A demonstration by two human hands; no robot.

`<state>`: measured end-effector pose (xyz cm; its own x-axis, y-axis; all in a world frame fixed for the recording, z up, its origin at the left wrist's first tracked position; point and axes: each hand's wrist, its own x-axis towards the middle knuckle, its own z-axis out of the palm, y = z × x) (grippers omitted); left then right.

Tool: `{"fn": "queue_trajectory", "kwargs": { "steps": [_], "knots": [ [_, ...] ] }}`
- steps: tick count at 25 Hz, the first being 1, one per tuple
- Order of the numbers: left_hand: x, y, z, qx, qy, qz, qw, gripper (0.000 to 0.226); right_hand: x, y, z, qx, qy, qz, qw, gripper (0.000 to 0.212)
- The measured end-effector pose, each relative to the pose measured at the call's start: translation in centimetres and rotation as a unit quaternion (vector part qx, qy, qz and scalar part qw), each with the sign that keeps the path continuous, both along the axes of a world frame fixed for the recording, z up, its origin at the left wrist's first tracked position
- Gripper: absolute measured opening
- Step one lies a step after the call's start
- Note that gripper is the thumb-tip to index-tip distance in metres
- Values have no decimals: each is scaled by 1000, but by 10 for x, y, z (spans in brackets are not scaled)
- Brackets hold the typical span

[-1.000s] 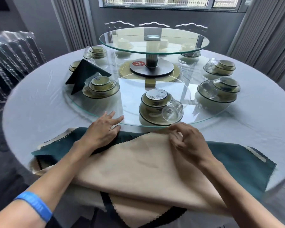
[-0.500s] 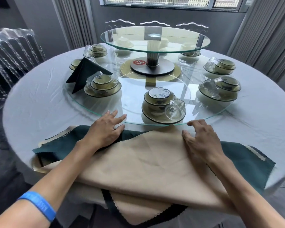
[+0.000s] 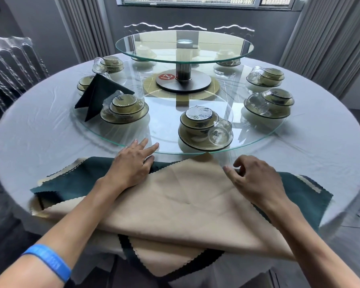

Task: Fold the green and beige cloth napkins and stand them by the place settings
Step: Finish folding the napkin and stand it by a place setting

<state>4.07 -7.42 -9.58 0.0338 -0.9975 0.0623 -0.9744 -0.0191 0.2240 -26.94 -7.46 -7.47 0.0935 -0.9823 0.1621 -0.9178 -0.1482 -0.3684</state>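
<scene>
A beige napkin (image 3: pixel 185 200), folded into a broad triangle, lies on top of a pile of green napkins (image 3: pixel 303 194) and other beige napkins at the table's near edge. My left hand (image 3: pixel 131 163) presses flat on the triangle's upper left edge, its fingers straight and reaching the glass rim. My right hand (image 3: pixel 256 179) rests at the triangle's right edge with its fingers bent and its thumb apart from them; no cloth shows between them. A folded green napkin (image 3: pixel 98 92) stands by a place setting (image 3: pixel 123 109) at the left.
A glass turntable (image 3: pixel 112 140) carries several settings of bowls, saucers and glass cups; the nearest setting (image 3: pixel 202 127) sits just beyond my hands. A smaller glass tier (image 3: pixel 185 46) rises at the centre. A wrapped chair (image 3: pixel 10 63) stands at the left of the round table (image 3: pixel 40 132).
My right hand slid from the triangle's top point to its right edge, flattening and then bending its fingers again. My left hand stayed pressed in place.
</scene>
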Motion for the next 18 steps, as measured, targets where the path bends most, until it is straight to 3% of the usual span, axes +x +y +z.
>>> {"fn": "queue_trajectory", "kwargs": {
  "steps": [4,6,9,12,14,15,18],
  "knots": [
    [-1,6,3,36,52,2,998,51,-6,27,13,113,75,15,991,52],
    [-3,22,7,-1,99,-1,995,60,-8,40,10,139,82,23,987,56],
    [-7,64,13,-27,159,-19,987,78,-8,52,4,147,35,33,988,40],
    [-2,96,18,45,134,-47,989,100,-10,57,3,125,-11,66,990,33],
    [8,105,26,113,149,-47,981,96,-17,59,5,125,-97,90,983,35],
    [14,108,30,155,195,-51,967,91,-19,60,6,128,-147,102,976,33],
    [27,114,48,223,361,-134,896,61,-21,67,12,91,-207,106,968,25]
  ]
}}
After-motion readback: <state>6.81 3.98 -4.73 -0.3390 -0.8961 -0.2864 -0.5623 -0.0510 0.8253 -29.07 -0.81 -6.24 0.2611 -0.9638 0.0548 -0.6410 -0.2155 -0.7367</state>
